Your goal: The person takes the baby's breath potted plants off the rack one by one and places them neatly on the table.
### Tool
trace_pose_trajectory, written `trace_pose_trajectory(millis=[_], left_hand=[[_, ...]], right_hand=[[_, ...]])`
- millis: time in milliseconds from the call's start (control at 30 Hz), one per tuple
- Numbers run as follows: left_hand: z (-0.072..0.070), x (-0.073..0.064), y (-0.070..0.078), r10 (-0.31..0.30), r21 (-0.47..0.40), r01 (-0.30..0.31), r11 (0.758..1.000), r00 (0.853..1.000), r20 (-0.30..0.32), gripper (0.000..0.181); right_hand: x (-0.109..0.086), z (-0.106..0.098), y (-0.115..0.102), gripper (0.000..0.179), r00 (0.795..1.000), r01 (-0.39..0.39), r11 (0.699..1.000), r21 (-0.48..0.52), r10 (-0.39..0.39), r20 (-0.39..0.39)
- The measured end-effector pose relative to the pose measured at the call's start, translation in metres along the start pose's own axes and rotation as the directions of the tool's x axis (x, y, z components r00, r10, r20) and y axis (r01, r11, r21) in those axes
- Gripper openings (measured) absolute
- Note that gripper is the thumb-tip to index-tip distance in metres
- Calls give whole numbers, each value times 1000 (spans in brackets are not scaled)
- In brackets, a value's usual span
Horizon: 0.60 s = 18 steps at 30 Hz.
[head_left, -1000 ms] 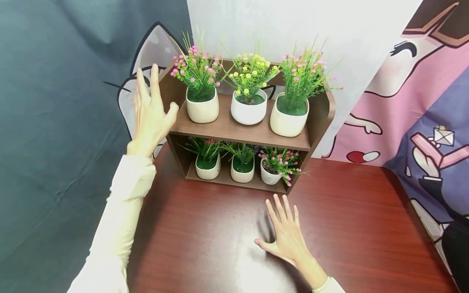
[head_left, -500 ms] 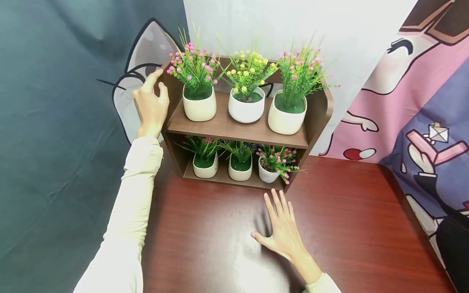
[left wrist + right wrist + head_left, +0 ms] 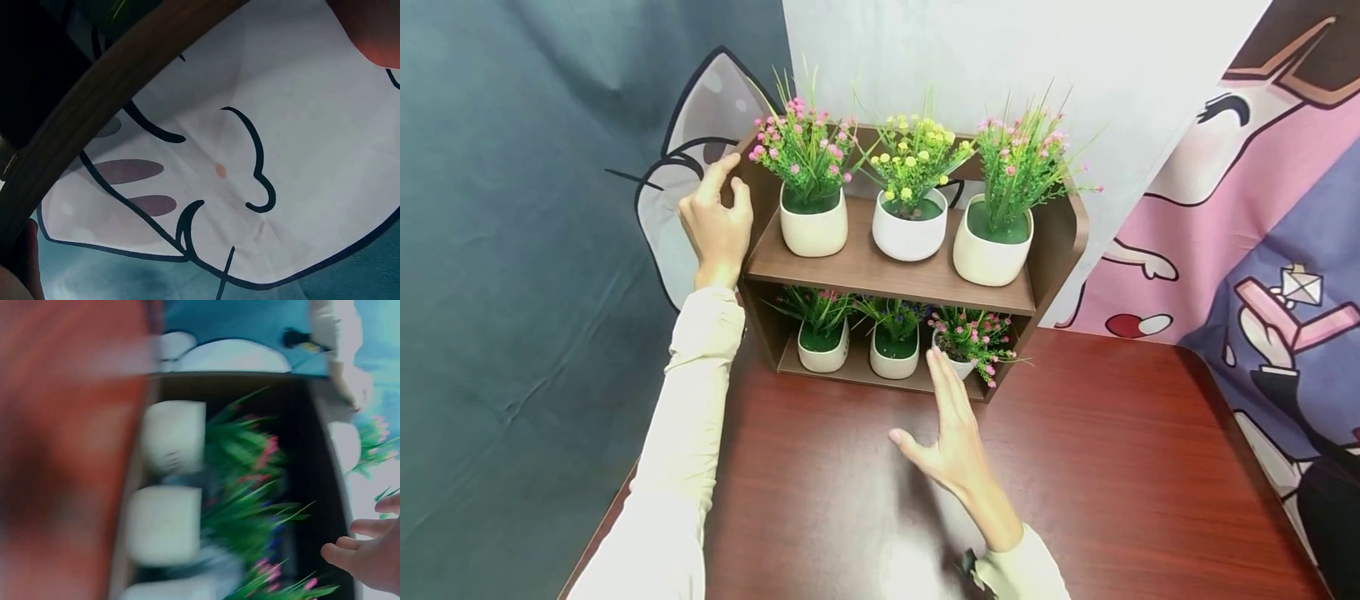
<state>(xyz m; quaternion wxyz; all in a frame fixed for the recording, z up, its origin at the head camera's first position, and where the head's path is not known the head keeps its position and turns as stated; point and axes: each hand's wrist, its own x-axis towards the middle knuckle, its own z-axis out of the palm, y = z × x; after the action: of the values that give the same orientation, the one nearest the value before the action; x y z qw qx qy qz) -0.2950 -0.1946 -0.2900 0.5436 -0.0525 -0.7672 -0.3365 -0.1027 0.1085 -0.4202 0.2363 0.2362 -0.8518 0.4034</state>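
A two-tier brown wooden shelf (image 3: 887, 279) stands on the table, holding potted flowers. My left hand (image 3: 718, 225) grips the upper edge of its left side panel, fingers over the edge and thumb inside. In the left wrist view the panel edge (image 3: 94, 100) crosses diagonally, with part of the hand (image 3: 22, 275) at lower left. My right hand (image 3: 955, 442), fingers straight and thumb spread, is raised before the shelf and holds nothing. From the head its fingertips overlap the lower right pot (image 3: 961, 367); whether they touch it cannot be told.
Up top are a pink-flowered pot (image 3: 814, 229), a yellow-flowered pot (image 3: 910, 233) and another pink-flowered pot (image 3: 992, 258). Below stand two more pots, left (image 3: 823, 357) and middle (image 3: 895, 362). The red-brown table (image 3: 1120, 450) extends right; printed curtains (image 3: 1195, 275) hang behind.
My left hand has come down and right from beside the shelf and now holds its side panel. The right hand has risen toward the lower tier, its fingers drawing together.
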Motion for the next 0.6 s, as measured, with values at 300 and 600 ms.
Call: trace_pose_trajectory(millis=[300,600], left_hand=[[-5,-1,-5,-48,16,48,999,999,-15,26],[4,-6,0,-10,-59,7,998,999,-44,22]], right_hand=[[86,21,-46,91,998,8,980,200,6,-70],[172,57,-64,91,958,-282,936,210,288,2]])
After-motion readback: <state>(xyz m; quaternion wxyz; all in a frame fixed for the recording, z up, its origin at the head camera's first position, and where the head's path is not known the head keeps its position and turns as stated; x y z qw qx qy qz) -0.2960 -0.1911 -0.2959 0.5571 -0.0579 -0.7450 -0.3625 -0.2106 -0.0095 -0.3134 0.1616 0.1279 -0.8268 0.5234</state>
